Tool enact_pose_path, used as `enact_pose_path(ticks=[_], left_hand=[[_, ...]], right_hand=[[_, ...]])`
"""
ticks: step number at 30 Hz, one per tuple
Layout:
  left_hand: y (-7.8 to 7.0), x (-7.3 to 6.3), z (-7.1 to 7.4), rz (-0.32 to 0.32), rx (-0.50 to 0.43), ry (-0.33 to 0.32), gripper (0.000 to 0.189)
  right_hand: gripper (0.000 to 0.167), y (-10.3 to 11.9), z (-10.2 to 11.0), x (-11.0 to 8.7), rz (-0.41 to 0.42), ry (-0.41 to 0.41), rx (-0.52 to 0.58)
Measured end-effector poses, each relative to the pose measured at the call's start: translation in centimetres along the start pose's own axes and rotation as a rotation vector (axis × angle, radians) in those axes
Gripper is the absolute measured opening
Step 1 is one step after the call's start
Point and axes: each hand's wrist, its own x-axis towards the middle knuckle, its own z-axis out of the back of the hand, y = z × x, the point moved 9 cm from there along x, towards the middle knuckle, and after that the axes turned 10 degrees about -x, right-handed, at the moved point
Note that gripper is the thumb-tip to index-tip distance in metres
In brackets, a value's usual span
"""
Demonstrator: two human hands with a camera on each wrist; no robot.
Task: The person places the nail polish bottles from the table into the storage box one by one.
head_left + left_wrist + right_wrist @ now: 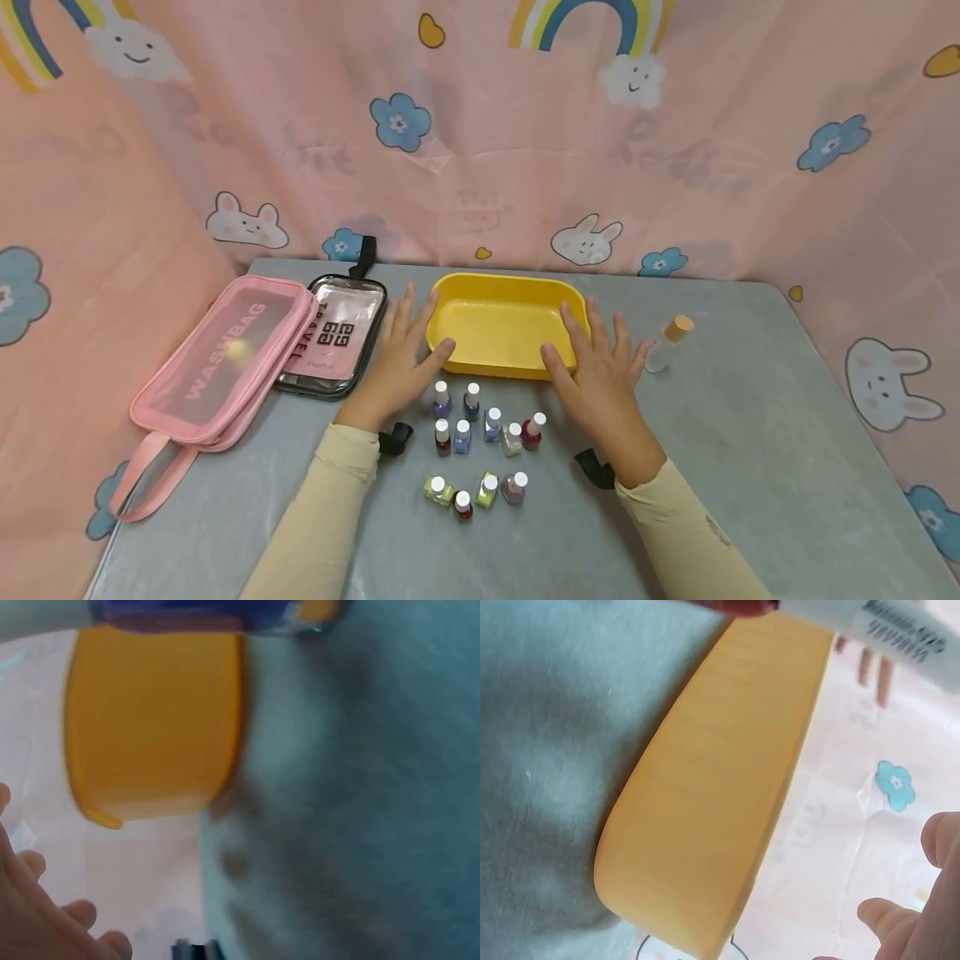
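Note:
A shallow yellow tray (506, 327) lies toward the back of the table, with nothing inside it. My left hand (401, 358), fingers spread, is at its left end, the thumb overlapping the rim in the head view. At the right end is my right hand (600, 379), also with spread fingers, its thumb and forefinger overlapping the rim. Neither hand holds anything. In front of the tray stand several small nail polish bottles with white caps, among them a purple one (442, 404), a red one (532, 433) and a yellow-green one (487, 492).
On the left a pink wash bag (225, 358) overlaps a clear, black-edged travel pouch (337, 337). A clear glass bottle (663, 350) with a wooden-looking cap stands right of the right hand. Behind the grey table (750, 500) hangs a pink patterned cloth (480, 183).

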Motion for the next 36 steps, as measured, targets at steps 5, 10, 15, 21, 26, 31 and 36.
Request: enact_pose_path(ticks=[5,10,15,21,26,31,36], left_hand=[[1.9,0.7,-0.9,0.043,-0.173,0.066,0.073],[3.5,1.2,-1.4,0.055,-0.317,0.103,0.069],[4.4,1.3,-1.6,0.04,-0.395,0.107,0.07],[4.8,1.0,-1.7,0.024,-0.454,0.109,0.074],[4.6,1.0,-1.6,-0.004,-0.537,0.11,0.08],[4.4,1.1,-1.7,-0.012,-0.558,0.111,0.08],[4.4,1.3,-2.1,-0.021,-0.561,0.129,0.079]], right_hand=[[0.069,0.2,0.3,-1.2,0.013,0.008,0.064],[0.067,0.8,0.3,-2.9,0.075,0.026,0.2],[0.065,1.1,-0.7,-4.7,0.107,0.071,0.314],[0.073,0.8,-2.3,-6.4,0.072,0.112,0.505],[0.069,0.7,-3.7,-6.7,0.054,0.11,0.616],[0.047,0.5,-4.7,-7.1,0.048,0.106,0.72],[0.026,0.1,-5.5,-7.2,-0.017,0.131,0.79]])
